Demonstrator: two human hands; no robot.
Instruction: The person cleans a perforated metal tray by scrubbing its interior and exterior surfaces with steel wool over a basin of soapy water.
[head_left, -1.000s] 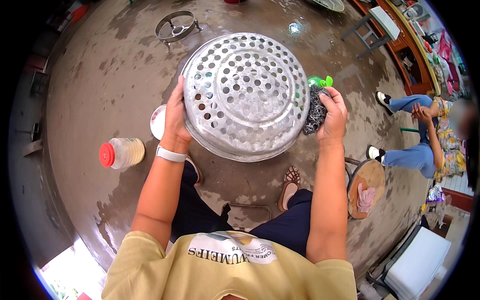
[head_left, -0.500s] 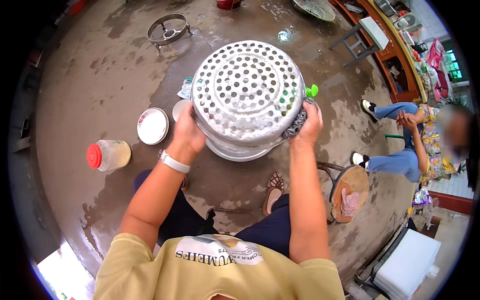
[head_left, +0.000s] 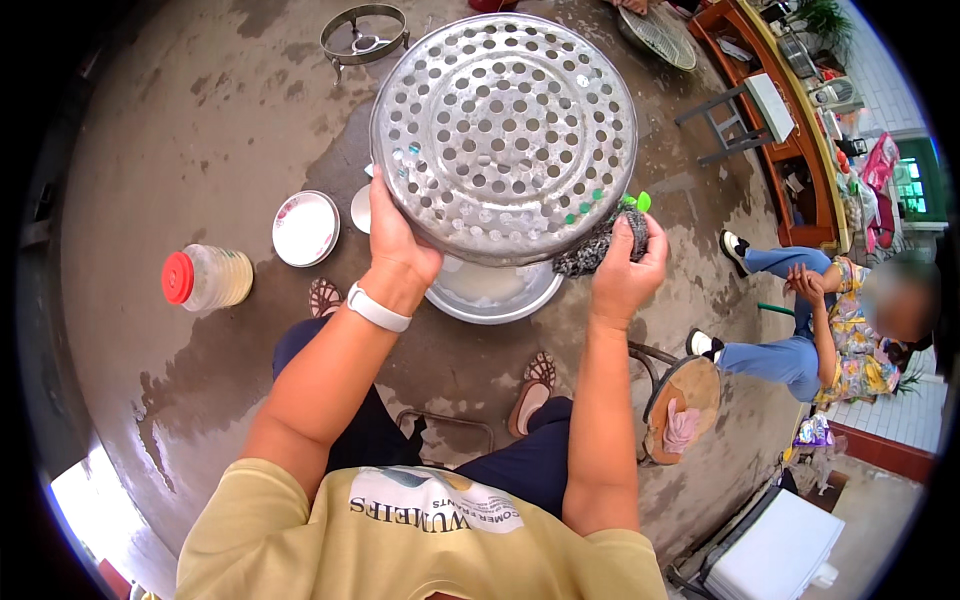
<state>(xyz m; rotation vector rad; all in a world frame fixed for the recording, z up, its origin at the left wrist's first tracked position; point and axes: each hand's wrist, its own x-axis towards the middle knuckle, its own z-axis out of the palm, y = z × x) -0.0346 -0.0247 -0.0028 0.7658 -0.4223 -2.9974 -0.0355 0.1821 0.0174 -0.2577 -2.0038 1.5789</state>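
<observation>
Left hand on steamer tray, wet concrete floor

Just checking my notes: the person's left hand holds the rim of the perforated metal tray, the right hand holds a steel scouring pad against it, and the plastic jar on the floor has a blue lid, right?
Not quite. The head view shows the plastic jar has a red lid, not blue. The rest stands: the left hand grips the perforated metal tray by its rim, and the right hand holds the steel scouring pad against it.

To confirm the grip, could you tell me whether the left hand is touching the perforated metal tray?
Touching: the head view shows the left hand gripping the perforated metal tray's rim.
</observation>
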